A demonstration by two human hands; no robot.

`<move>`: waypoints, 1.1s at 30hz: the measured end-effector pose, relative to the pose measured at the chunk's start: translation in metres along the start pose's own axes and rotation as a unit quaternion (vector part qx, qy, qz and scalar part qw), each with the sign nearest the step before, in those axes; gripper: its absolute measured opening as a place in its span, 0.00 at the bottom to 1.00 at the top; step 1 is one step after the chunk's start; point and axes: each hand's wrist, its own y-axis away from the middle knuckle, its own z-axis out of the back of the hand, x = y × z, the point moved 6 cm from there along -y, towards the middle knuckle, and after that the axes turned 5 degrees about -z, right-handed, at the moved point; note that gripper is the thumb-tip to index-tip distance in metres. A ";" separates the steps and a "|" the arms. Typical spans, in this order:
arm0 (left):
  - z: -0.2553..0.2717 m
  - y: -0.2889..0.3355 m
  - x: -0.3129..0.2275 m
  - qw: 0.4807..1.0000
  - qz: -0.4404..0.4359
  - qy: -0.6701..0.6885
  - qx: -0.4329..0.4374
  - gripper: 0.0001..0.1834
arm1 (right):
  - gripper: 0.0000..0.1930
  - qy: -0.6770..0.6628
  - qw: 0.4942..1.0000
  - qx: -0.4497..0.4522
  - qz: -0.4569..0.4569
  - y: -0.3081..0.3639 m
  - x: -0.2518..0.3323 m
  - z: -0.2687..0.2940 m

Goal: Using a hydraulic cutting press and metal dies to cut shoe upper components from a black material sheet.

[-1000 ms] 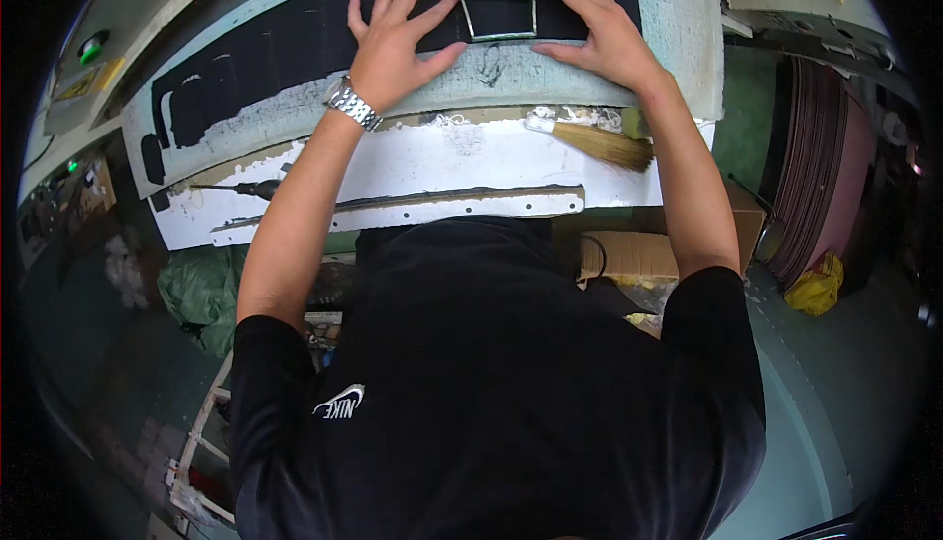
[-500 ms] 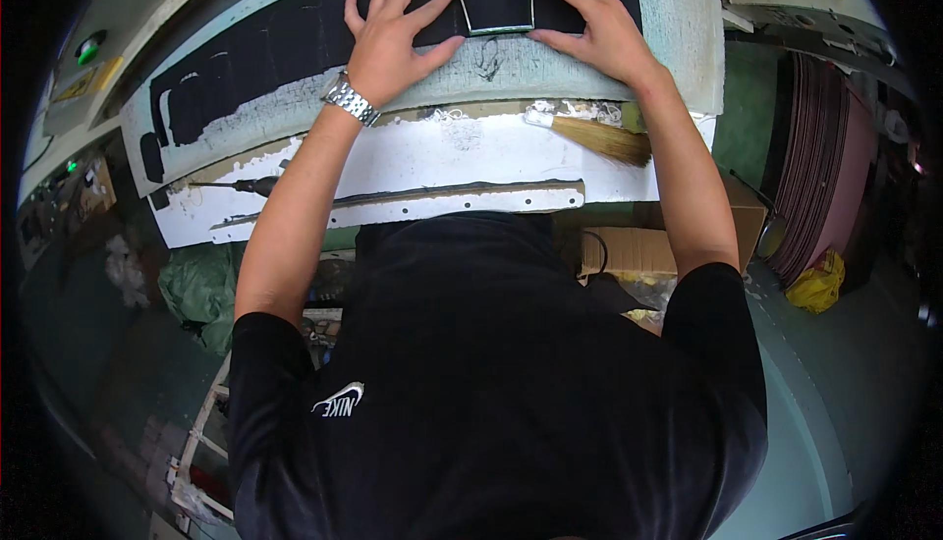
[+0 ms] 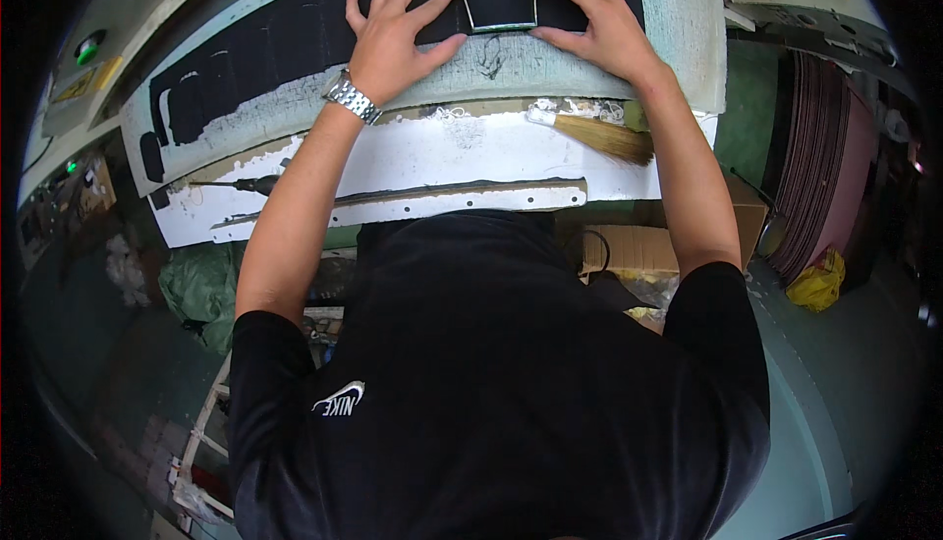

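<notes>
A metal cutting die (image 3: 501,27), an open frame with a rounded far end and a crossbar, stands on a strip of black sheet material (image 3: 285,49). To its left, my left hand (image 3: 401,37) lies with spread fingers on the strip, its index fingertip close to the die's left edge. On the other side, my right hand (image 3: 604,29) has its fingers spread too. Its fingertips touch the die's right edge, and the thumb rests by the near right corner. Beneath the strip is a worn, pale cutting pad (image 3: 678,39). Scalloped cuts show along the strip's left part.
A straw brush (image 3: 604,137) lies on the white ledge (image 3: 462,157) nearer me. An awl-like tool with a dark handle (image 3: 257,185) is at the ledge's left, partly behind my forearm. Stacked brownish sheets (image 3: 815,157) stand at right, with a yellow bag (image 3: 817,283) below.
</notes>
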 end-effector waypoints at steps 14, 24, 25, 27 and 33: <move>0.004 0.002 0.006 1.000 -0.007 0.009 -0.017 0.31 | 0.41 0.019 0.999 -0.044 0.022 -0.005 -0.002 -0.010; 0.004 0.001 0.004 1.000 0.007 0.018 0.005 0.31 | 0.40 0.040 0.995 -0.094 0.021 -0.002 -0.007 -0.013; 0.005 0.001 0.004 1.000 0.006 0.019 0.006 0.31 | 0.40 0.040 0.995 -0.094 0.023 -0.002 -0.005 -0.012; 0.008 0.003 0.003 1.000 0.008 0.019 0.008 0.31 | 0.40 0.034 0.995 -0.090 0.030 -0.001 0.001 -0.009; 0.025 0.005 -0.006 1.000 0.008 0.002 0.016 0.32 | 0.40 0.054 0.993 -0.085 0.059 -0.001 0.012 0.000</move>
